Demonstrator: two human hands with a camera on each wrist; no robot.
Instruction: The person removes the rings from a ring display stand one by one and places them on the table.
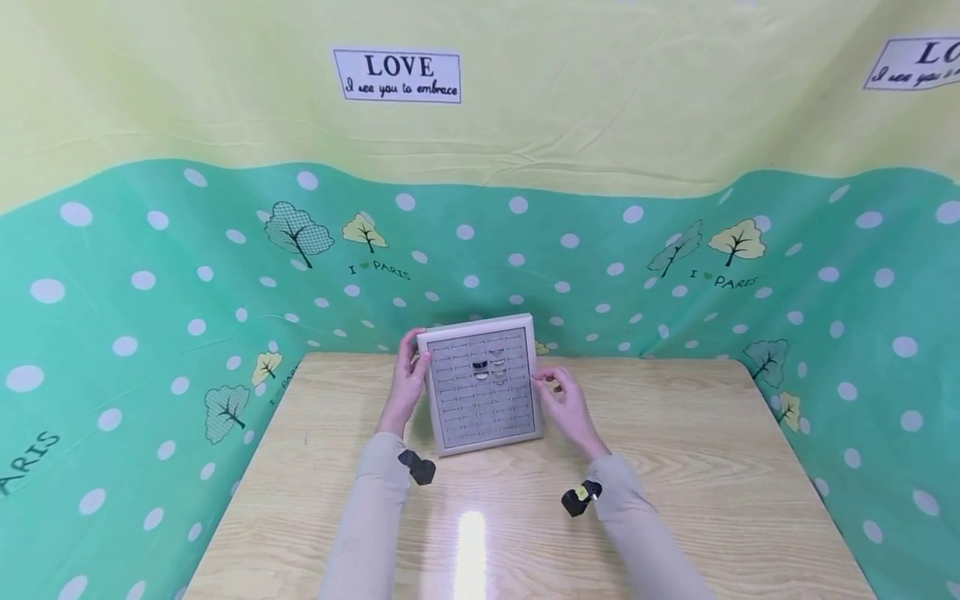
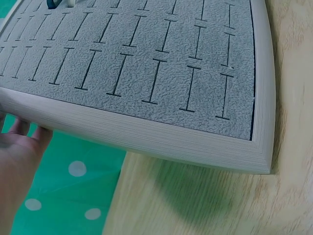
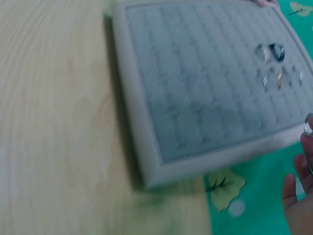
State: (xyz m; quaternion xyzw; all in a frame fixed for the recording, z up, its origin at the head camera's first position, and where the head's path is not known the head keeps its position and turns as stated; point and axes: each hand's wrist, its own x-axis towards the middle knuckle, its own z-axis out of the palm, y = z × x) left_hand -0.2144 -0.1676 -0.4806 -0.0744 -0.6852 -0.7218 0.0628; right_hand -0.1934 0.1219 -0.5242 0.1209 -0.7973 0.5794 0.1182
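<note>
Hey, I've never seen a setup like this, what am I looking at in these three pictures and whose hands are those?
No machine here: a person works with bare hands. The wide picture comes from a head camera; the other two come from cameras on each wrist. On the wooden table a grey slotted ring tray stands tilted up, with a few rings in its slots. The left hand grips the tray's left edge. The right hand is at its right edge and seems to pinch something small; too small to name.
</note>
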